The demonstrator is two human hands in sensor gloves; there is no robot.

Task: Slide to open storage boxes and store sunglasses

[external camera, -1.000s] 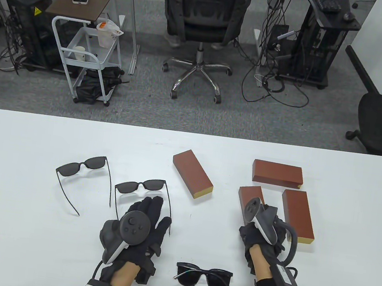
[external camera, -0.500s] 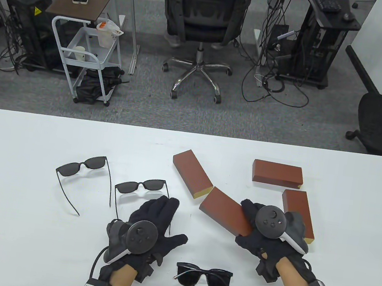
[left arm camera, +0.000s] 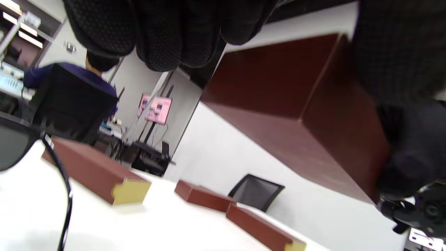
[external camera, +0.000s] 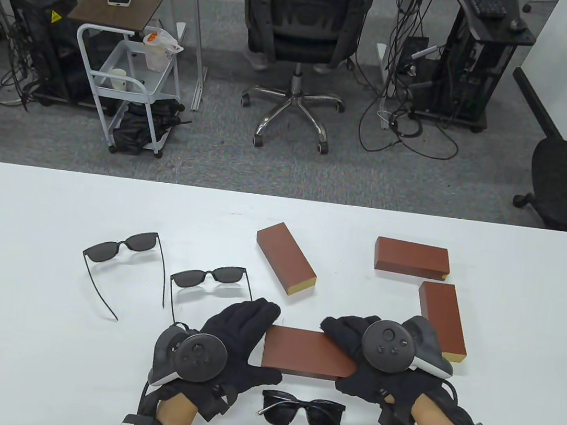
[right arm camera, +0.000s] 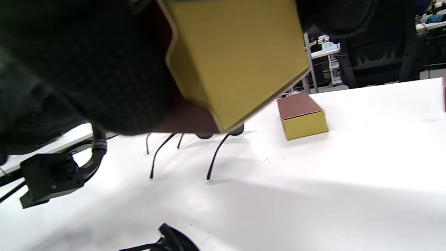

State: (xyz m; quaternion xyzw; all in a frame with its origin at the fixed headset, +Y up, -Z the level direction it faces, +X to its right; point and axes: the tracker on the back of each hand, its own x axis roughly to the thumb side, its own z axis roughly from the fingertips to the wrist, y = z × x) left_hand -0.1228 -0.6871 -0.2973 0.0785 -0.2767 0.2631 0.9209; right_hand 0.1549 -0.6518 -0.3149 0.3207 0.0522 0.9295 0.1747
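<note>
You have one brown box (external camera: 308, 352) lifted off the worktop (external camera: 20, 249) and held level between both hands, near your edge, just beyond the folded dark sunglasses (external camera: 302, 411). Your right hand (external camera: 378, 363) is clamped round its right end, fingers over the top and thumb underneath; the right wrist view shows the yellow inner drawer (right arm camera: 237, 59) facing out at that end. Your left hand (external camera: 236, 340) meets the left end with fingers fairly straight along it, more a brace than a grip.

The box looks like a stiff card sleeve over a drawer: light, rigid along its length, smooth-sided and likely to slip in gloves. Hold the brown sleeve by its long edges with one hand and push or pull the yellow end with the other. Squeeze the broad faces too hard and I'd expect the sleeve to pinch the drawer and jam it.

Three more boxes lie on the worktop: one slanted in the middle (external camera: 286, 258), two at the right (external camera: 412, 258) (external camera: 442, 319). Two open pairs of sunglasses (external camera: 125, 248) (external camera: 211, 279) lie to the left, arms spread. They look thin-framed and light, with springy arms and lenses that scratch, so take them by the bridge or frame and fold the arms first.
</note>
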